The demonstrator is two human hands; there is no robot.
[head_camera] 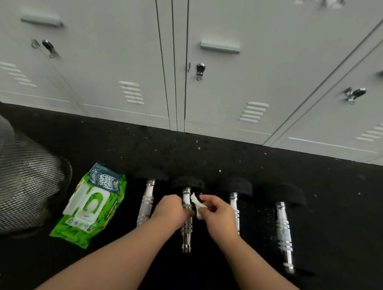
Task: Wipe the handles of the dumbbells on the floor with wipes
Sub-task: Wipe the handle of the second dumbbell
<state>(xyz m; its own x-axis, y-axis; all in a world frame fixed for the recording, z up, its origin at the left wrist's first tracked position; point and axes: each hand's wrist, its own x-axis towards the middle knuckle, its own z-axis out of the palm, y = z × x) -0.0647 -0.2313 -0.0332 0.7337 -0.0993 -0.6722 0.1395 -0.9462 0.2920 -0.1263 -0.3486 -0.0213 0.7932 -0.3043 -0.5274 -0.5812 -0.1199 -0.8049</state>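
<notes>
dumbbells lie in a row low in the frame; left hand [173, 207] curls round the second dumbbell's handle [186, 221]; right hand [216, 211] pinches a crumpled wipe [197, 204] beside it; wipes pack [90, 204] at left; lockers [205, 57] above.

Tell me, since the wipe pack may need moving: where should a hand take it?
Probably from above, across the wipe pack by its two long edges. It lies flat on the floor with its lid facing up; it looks soft, so pinching should work.
</notes>
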